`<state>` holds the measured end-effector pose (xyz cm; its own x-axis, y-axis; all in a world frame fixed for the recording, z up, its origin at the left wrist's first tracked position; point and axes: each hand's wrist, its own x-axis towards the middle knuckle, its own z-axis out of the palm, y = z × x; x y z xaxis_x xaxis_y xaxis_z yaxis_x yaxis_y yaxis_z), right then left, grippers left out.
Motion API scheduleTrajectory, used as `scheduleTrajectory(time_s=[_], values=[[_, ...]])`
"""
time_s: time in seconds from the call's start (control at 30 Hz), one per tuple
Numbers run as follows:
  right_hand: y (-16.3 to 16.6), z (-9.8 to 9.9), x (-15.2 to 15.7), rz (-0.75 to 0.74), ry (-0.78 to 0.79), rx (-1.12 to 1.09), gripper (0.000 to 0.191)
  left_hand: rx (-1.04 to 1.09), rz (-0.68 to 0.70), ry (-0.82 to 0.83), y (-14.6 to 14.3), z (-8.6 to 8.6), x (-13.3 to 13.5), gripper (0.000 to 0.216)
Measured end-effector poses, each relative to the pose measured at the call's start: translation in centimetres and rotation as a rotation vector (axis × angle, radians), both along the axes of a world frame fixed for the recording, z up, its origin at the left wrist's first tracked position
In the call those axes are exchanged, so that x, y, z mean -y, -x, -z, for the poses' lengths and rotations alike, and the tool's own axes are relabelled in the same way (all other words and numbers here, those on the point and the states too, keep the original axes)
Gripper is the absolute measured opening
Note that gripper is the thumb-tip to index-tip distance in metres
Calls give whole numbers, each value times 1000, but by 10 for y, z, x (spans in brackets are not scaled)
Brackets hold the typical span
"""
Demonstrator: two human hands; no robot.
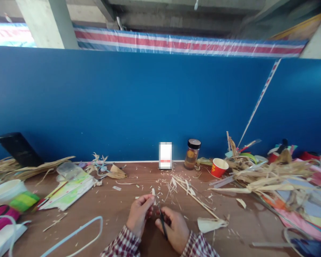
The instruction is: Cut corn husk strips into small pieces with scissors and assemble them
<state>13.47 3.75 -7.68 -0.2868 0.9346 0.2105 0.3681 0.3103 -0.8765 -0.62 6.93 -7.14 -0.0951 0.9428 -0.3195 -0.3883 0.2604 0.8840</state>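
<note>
Near the middle of the front edge of the brown worktop (117, 205), we hold our two hands close to each other with a narrow gap between them. With our left hand (140, 212) we pinch a pale strip (153, 193) between thumb and fingertips, its end pointing toward the back edge. Our right hand (175, 228) is closed around a slim dark-handled tool (162, 220); its tip lies near the strip, but we cannot tell whether they touch. Beyond our fingers, pale clippings (172, 187) lie scattered, and a long straw-coloured stalk (199, 203) slants toward the front edge, its near end by a wide husk piece (210, 225). At the back edge, right of the middle, we have a black-lidded jar (192, 157) and, near it, a red paper cup (218, 169). Dry husks (246, 185) heap toward the right edge. Toward the left edge lies a painted sheet (72, 194); in the back left corner, a black box (20, 150) tilts.
</note>
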Motion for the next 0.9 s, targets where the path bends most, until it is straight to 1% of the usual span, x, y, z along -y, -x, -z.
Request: scheduleTrajectory(time_s=[0.13, 0.23, 0.4, 0.57, 0.9], values=[[0, 1, 0, -9, 27, -6, 12, 25, -6, -2, 0, -4, 2, 33], [1, 1, 0, -19, 54, -9, 12, 35, -7, -8, 0, -3, 2, 32], [1, 2, 0, -17, 39, -22, 16, 30, 3, 5, 0, -1, 2, 32], [0, 3, -1, -32, 67, 10, 16, 35, 15, -10, 0, 1, 2, 30], [0, 7, -3, -48, 114, 29, 18, 43, 17, -20, 1, 0, 2, 29]])
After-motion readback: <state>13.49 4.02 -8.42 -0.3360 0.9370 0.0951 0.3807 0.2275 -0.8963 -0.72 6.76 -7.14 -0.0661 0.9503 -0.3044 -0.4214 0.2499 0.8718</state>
